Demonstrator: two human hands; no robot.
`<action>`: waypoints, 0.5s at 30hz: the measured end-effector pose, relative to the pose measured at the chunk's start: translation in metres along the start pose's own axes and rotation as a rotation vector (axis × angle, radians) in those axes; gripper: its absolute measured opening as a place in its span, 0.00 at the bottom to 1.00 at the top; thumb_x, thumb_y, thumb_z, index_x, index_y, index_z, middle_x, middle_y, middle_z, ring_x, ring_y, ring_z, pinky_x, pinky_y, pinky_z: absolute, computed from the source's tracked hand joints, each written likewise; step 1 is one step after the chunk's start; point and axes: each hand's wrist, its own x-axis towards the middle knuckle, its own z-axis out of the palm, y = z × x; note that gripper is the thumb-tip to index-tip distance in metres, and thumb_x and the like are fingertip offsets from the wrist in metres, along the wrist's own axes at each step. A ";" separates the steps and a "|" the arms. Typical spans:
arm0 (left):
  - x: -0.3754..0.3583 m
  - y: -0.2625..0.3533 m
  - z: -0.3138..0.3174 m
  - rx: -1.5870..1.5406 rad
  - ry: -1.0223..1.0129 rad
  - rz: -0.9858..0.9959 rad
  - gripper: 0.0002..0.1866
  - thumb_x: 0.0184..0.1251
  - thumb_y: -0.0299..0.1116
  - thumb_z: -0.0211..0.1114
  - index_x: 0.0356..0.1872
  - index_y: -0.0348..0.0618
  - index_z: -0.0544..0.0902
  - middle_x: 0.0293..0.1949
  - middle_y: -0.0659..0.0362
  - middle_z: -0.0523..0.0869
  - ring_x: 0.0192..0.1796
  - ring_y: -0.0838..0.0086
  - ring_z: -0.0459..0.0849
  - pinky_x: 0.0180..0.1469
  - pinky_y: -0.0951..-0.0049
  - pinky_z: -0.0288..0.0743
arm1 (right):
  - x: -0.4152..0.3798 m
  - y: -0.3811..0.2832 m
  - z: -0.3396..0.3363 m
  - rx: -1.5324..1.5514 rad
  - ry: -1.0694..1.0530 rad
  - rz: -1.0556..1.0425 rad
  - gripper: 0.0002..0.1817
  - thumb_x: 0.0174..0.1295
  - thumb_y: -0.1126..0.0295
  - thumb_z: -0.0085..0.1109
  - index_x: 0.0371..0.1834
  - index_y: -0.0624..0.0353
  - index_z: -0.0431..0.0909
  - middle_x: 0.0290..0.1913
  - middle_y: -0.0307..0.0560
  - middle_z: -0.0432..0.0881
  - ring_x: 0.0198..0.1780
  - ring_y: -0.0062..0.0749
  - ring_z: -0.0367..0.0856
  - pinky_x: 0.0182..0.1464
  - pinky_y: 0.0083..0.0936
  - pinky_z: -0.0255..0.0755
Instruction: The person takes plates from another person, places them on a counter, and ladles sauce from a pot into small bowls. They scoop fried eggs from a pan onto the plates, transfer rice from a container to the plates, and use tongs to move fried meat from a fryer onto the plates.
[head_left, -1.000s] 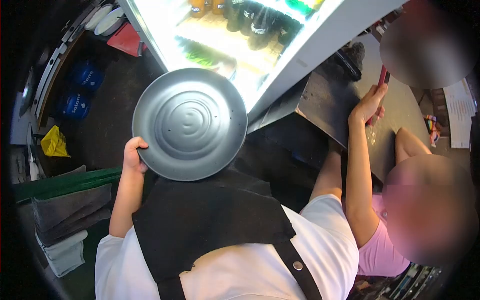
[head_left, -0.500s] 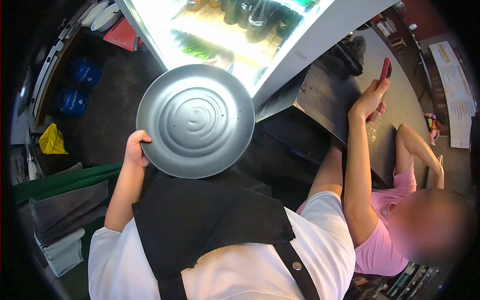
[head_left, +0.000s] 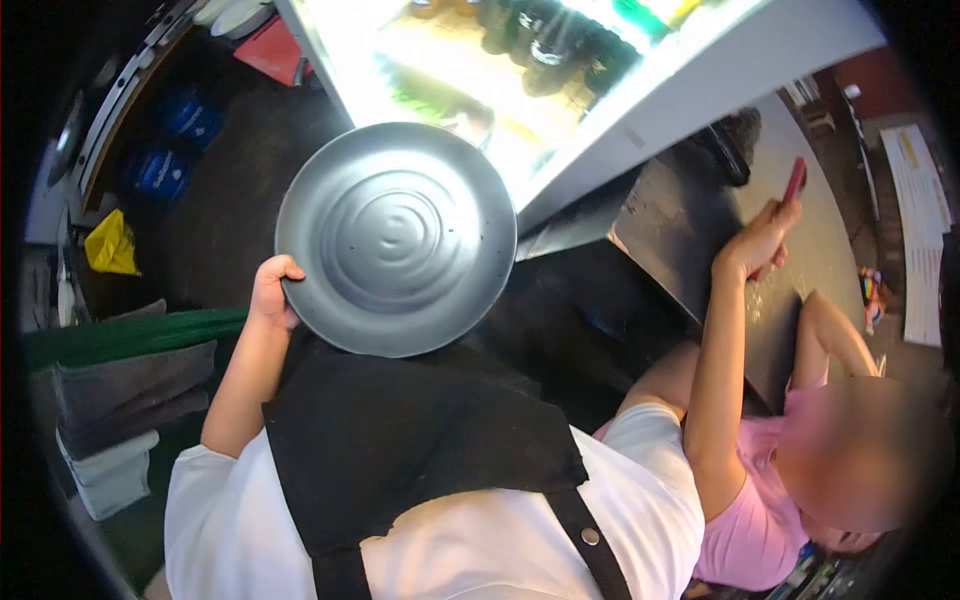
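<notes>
My left hand (head_left: 272,290) is closed on the left rim of a large round dark-grey plate (head_left: 400,240), its thumb lying on the upper face. Rippled rings mark the plate's middle, and a few small dark specks dot it. I hold it in front of my black apron (head_left: 420,430), its upper face towards me. My right arm (head_left: 662,385) reaches forward on the right; the hand itself is hidden beyond the other person's arm and the dark counter edge.
A lit fridge (head_left: 480,70) with bottles and greens stands ahead. At right, a person in pink (head_left: 755,520) holds a red phone (head_left: 795,180) over a dark counter (head_left: 690,220). Cloths (head_left: 135,390) hang at left, near a yellow bag (head_left: 112,243) and blue water jugs (head_left: 165,172).
The view has turned slightly, so the fridge and counter sit further right. The plate stays in my left hand, almost unmoved in view.
</notes>
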 end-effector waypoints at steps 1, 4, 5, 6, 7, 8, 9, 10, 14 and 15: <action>0.000 0.000 -0.004 -0.009 0.014 -0.004 0.23 0.44 0.27 0.52 0.44 0.25 0.77 0.41 0.45 0.84 0.41 0.57 0.85 0.48 0.60 0.81 | 0.002 -0.012 0.000 0.250 0.029 0.126 0.18 0.73 0.50 0.40 0.47 0.50 0.74 0.28 0.38 0.72 0.31 0.24 0.75 0.63 0.34 0.61; -0.009 -0.001 0.003 -0.011 0.063 0.001 0.24 0.43 0.27 0.53 0.45 0.25 0.77 0.41 0.45 0.84 0.41 0.55 0.84 0.49 0.58 0.80 | 0.026 -0.037 0.010 0.227 0.156 0.358 0.09 0.59 0.68 0.54 0.22 0.50 0.81 0.40 0.38 0.76 0.55 0.22 0.71 0.75 0.49 0.26; -0.006 -0.003 -0.011 0.005 0.078 -0.037 0.25 0.42 0.27 0.53 0.46 0.25 0.77 0.41 0.44 0.84 0.42 0.55 0.84 0.50 0.57 0.80 | 0.012 -0.017 0.001 0.167 0.119 0.303 0.08 0.60 0.66 0.54 0.26 0.51 0.81 0.40 0.38 0.76 0.52 0.21 0.73 0.75 0.49 0.31; -0.011 -0.002 -0.005 -0.016 0.078 -0.028 0.24 0.42 0.27 0.53 0.45 0.26 0.78 0.41 0.44 0.84 0.42 0.55 0.85 0.50 0.57 0.81 | -0.001 0.005 -0.004 0.109 0.076 0.244 0.08 0.62 0.64 0.54 0.30 0.52 0.81 0.40 0.38 0.76 0.49 0.21 0.75 0.75 0.48 0.35; -0.014 -0.002 0.004 -0.033 0.073 -0.021 0.24 0.42 0.27 0.53 0.45 0.26 0.78 0.41 0.44 0.84 0.42 0.55 0.85 0.50 0.56 0.81 | -0.003 0.005 -0.005 0.138 0.104 0.240 0.08 0.62 0.64 0.54 0.30 0.52 0.81 0.40 0.38 0.76 0.49 0.21 0.75 0.75 0.48 0.35; -0.012 -0.002 0.000 -0.041 0.079 -0.032 0.24 0.42 0.27 0.53 0.44 0.26 0.78 0.41 0.44 0.84 0.41 0.55 0.86 0.49 0.56 0.82 | -0.004 0.002 -0.006 0.131 0.088 0.185 0.11 0.64 0.60 0.51 0.33 0.51 0.80 0.38 0.37 0.75 0.45 0.20 0.75 0.73 0.45 0.41; -0.010 -0.004 -0.004 -0.053 0.081 -0.042 0.24 0.42 0.27 0.53 0.44 0.26 0.78 0.40 0.44 0.85 0.40 0.55 0.86 0.48 0.56 0.82 | -0.002 0.001 -0.005 0.121 0.074 0.135 0.14 0.67 0.55 0.47 0.37 0.50 0.79 0.36 0.36 0.74 0.41 0.19 0.76 0.70 0.41 0.47; -0.009 -0.004 -0.006 -0.070 0.081 -0.053 0.23 0.42 0.27 0.53 0.44 0.26 0.78 0.39 0.45 0.85 0.39 0.56 0.86 0.46 0.57 0.83 | 0.002 0.000 -0.005 0.108 0.056 0.086 0.17 0.69 0.51 0.44 0.41 0.49 0.79 0.34 0.36 0.73 0.36 0.18 0.76 0.68 0.38 0.53; -0.012 -0.004 -0.006 -0.043 0.092 -0.023 0.22 0.43 0.27 0.53 0.43 0.27 0.79 0.39 0.45 0.85 0.39 0.57 0.86 0.46 0.58 0.83 | 0.004 -0.003 -0.002 0.090 0.021 0.042 0.24 0.72 0.42 0.38 0.48 0.49 0.74 0.33 0.37 0.70 0.29 0.18 0.74 0.57 0.28 0.67; -0.013 -0.003 -0.005 -0.031 0.102 -0.015 0.22 0.43 0.27 0.53 0.43 0.27 0.79 0.39 0.45 0.85 0.39 0.57 0.86 0.46 0.58 0.83 | -0.007 0.013 -0.009 0.248 -0.020 0.121 0.23 0.73 0.44 0.37 0.46 0.51 0.74 0.37 0.37 0.69 0.32 0.17 0.72 0.62 0.28 0.64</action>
